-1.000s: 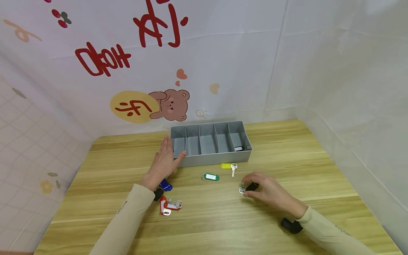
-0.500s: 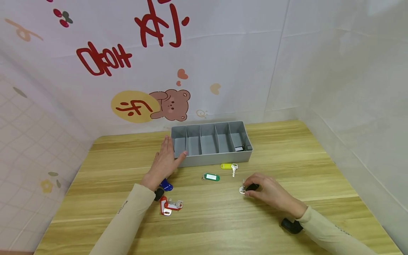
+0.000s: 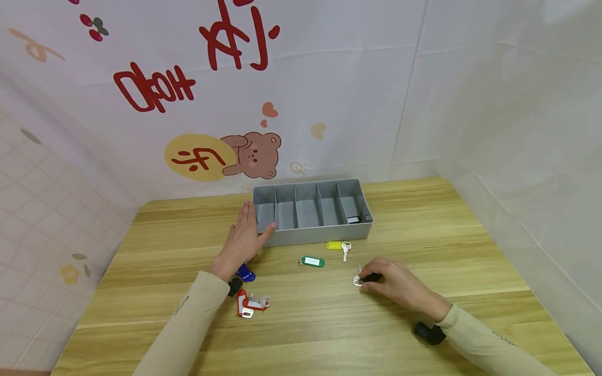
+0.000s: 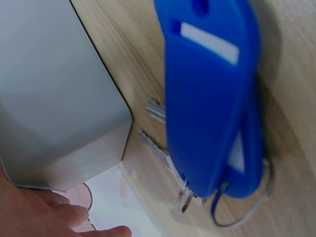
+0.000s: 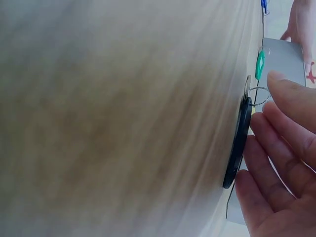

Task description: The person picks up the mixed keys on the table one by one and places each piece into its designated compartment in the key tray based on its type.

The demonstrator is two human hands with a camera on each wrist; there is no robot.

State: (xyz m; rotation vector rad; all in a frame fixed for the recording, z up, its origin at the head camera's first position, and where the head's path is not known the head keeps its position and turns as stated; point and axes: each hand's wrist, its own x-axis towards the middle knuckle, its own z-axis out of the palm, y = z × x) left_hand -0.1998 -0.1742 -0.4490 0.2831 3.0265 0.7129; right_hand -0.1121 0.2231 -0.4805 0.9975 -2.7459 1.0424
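Note:
My left hand (image 3: 241, 237) rests with straight fingers along the left end of a grey compartment box (image 3: 310, 234), its thumb over the front rim. Below that wrist, blue key tags (image 4: 212, 98) with keys lie on the wood. My right hand (image 3: 395, 282) has its thumb and fingers curled round a black key tag (image 5: 239, 143) close over the table. Its silver key (image 3: 358, 281) pokes out past the fingertips, and a thin ring shows beside the thumb in the right wrist view. In the box's right compartment sits another black tag with a white label (image 3: 352, 220).
A yellow key tag (image 3: 335, 245) with a key lies just in front of the box, and a green key tag (image 3: 312, 261) lies left of it. Two red key tags (image 3: 254, 304) with keys lie near the left forearm. A printed white cloth (image 3: 357, 94) stands behind the table.
The right hand and the black key tag have shifted very slightly, and the key's blade now points more upright in view. The left hand stays on the box.

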